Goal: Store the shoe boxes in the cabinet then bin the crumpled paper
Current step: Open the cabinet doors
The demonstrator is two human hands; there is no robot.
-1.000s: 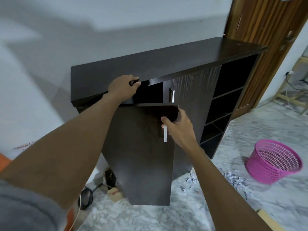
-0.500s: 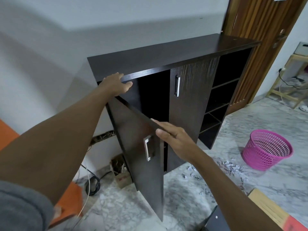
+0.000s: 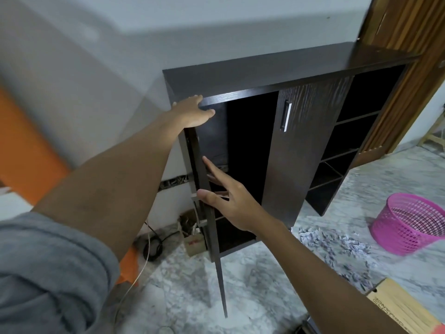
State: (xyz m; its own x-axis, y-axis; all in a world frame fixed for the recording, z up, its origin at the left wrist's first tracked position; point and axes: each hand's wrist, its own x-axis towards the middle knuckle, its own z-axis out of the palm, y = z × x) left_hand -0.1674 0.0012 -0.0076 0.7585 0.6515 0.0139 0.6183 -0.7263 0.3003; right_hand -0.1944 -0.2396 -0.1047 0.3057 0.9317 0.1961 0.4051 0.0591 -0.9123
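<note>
A dark brown cabinet [image 3: 277, 66] stands against the wall. Its left door [image 3: 207, 208] is swung wide open and seen edge-on, showing a dark inside. My left hand [image 3: 192, 114] rests with straight fingers on the door's top corner under the cabinet top. My right hand [image 3: 228, 201] is spread open against the door's inner edge near its metal handle. Crumpled paper [image 3: 332, 239] lies scattered on the marble floor. A tan shoe box [image 3: 404, 307] shows at the bottom right. A pink mesh bin [image 3: 409, 227] sits on the floor at the right.
The cabinet's right door [image 3: 305, 141] is closed, with open shelves [image 3: 349, 141] beyond it. A wooden room door [image 3: 409, 25] stands at the far right. A small carton and cables [image 3: 192, 239] lie by the wall. Something orange [image 3: 21, 145] is at the left.
The left cabinet door has swung from half open to fully open. My right hand let go of the handle and now lies flat against the door edge. My view shifted left.
</note>
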